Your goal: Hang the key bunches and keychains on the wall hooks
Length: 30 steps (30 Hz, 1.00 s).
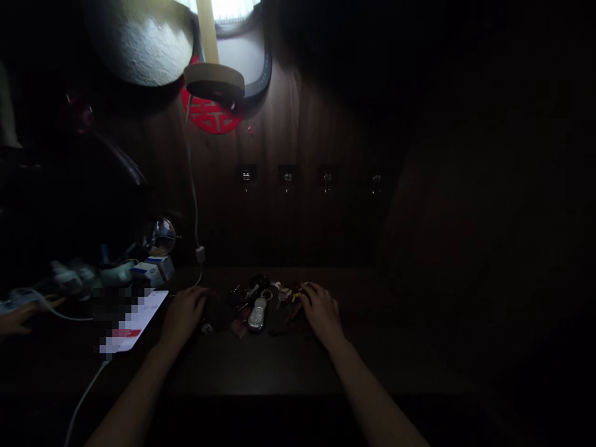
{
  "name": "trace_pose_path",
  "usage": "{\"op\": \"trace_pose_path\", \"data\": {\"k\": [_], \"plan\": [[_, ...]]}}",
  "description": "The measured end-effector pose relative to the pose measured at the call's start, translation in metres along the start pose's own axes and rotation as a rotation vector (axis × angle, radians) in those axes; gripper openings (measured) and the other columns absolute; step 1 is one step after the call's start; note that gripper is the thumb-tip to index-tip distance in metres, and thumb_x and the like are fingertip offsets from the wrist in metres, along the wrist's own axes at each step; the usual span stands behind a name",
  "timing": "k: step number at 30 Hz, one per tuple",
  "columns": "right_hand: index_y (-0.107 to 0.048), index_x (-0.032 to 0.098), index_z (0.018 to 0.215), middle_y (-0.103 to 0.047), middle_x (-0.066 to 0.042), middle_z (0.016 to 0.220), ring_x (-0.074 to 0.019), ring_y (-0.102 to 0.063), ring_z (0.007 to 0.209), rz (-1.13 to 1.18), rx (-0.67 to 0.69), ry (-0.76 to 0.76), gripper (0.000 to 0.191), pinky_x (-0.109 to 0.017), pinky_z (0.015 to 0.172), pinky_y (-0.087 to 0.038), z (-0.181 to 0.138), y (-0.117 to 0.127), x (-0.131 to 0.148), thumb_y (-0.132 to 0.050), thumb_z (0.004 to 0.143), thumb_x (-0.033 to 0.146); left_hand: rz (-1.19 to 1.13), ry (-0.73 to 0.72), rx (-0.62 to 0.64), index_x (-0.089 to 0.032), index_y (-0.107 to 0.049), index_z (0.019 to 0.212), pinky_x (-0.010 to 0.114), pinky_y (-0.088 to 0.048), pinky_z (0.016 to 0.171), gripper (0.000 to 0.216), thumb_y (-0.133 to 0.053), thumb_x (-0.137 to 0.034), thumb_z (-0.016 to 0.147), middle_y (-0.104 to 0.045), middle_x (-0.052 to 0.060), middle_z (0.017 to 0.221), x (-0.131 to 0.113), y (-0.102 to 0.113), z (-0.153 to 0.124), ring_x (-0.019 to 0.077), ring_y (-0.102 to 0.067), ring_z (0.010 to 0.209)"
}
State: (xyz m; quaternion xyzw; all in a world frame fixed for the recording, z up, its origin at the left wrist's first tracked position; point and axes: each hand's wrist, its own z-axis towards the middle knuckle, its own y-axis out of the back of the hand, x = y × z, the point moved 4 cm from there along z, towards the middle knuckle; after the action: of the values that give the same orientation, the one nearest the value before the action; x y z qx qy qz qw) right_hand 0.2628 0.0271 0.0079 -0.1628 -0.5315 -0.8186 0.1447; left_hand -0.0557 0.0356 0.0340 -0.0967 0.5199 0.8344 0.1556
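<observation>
A loose pile of keys (279, 295) lies on the dark wooden table (261, 372), with a silver oval key fob (257, 314) at its front. My left hand (184, 316) rests palm-down at the pile's left side, its fingertips next to a dark leather piece (220, 310). On the right side, my right hand (321, 313) lies palm-down with its fingers at the keys and a small yellow tag (298, 294). Neither hand visibly holds anything. The dim light hides much of the pile's detail.
Left of my left hand lies a white phone-like card (135, 321), partly blurred, with a white cable (86, 391) trailing toward me. Small boxes (151, 272) stand behind it. Another person's hand (17, 320) shows at far left. Several hooks (288, 177) line the wall.
</observation>
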Motion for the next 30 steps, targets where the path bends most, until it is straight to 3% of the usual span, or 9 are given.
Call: {"op": "trace_pose_path", "data": {"k": [4, 12, 15, 20, 25, 30], "plan": [[-0.054, 0.027, 0.122, -0.053, -0.004, 0.125, -0.02, -0.045, 0.114, 0.043, -0.032, -0.006, 0.035, -0.036, 0.092, -0.034, 0.001, 0.003, 0.001, -0.038, 0.09, 0.032, 0.07, -0.051, 0.112, -0.021, -0.066, 0.093, 0.037, -0.044, 0.084, 0.028, -0.045, -0.032, 0.079, -0.067, 0.007, 0.103, -0.004, -0.003, 0.006, 0.0259, -0.058, 0.097], [-0.059, 0.027, 0.115, -0.057, -0.004, 0.121, -0.0193, -0.047, 0.112, 0.111, -0.056, 0.017, 0.032, -0.036, 0.091, -0.035, 0.0, 0.004, 0.004, -0.041, 0.089, 0.029, 0.203, -0.069, 0.123, -0.019, -0.065, 0.081, 0.037, -0.045, 0.074, 0.028, -0.04, -0.031, 0.078, -0.068, 0.011, 0.091, -0.004, -0.003, 0.009, 0.0286, -0.06, 0.088], [-0.061, 0.029, 0.111, -0.058, -0.003, 0.118, -0.0191, -0.048, 0.11, 0.136, -0.068, 0.029, 0.03, -0.036, 0.09, -0.036, 0.002, 0.004, 0.001, -0.04, 0.09, 0.03, 0.096, -0.027, 0.089, -0.019, -0.063, 0.073, 0.036, -0.045, 0.073, 0.028, -0.04, -0.035, 0.076, -0.067, 0.011, 0.086, 0.001, 0.001, 0.02, 0.0278, -0.061, 0.085], [-0.062, 0.027, 0.109, -0.059, -0.004, 0.113, -0.0193, -0.049, 0.108, 0.15, -0.12, 0.007, 0.03, -0.035, 0.09, -0.036, 0.01, 0.004, -0.005, -0.039, 0.089, 0.029, -0.258, 0.214, -0.047, -0.02, -0.061, 0.076, 0.032, -0.048, 0.072, 0.029, -0.04, -0.04, 0.073, -0.07, 0.007, 0.085, 0.004, 0.006, 0.057, 0.0243, -0.064, 0.083], [-0.065, 0.026, 0.102, -0.061, -0.004, 0.11, -0.0182, -0.051, 0.105, 0.14, -0.11, 0.047, 0.027, -0.033, 0.088, -0.036, 0.012, 0.0, -0.002, -0.041, 0.089, 0.027, -0.587, 0.096, -0.146, -0.019, -0.061, 0.084, 0.029, -0.049, 0.071, 0.036, -0.043, -0.048, 0.073, -0.07, 0.005, 0.09, -0.039, 0.027, 0.107, 0.0212, -0.064, 0.085], [-0.065, 0.027, 0.097, -0.063, -0.002, 0.107, -0.0183, -0.051, 0.104, 0.131, -0.063, 0.06, 0.026, -0.033, 0.087, -0.036, 0.013, -0.003, -0.002, -0.04, 0.09, 0.027, -0.483, 0.004, -0.228, -0.02, -0.063, 0.084, 0.028, -0.047, 0.072, 0.029, -0.046, -0.042, 0.076, -0.071, 0.002, 0.086, -0.092, 0.07, 0.159, 0.0201, -0.063, 0.083]]}}
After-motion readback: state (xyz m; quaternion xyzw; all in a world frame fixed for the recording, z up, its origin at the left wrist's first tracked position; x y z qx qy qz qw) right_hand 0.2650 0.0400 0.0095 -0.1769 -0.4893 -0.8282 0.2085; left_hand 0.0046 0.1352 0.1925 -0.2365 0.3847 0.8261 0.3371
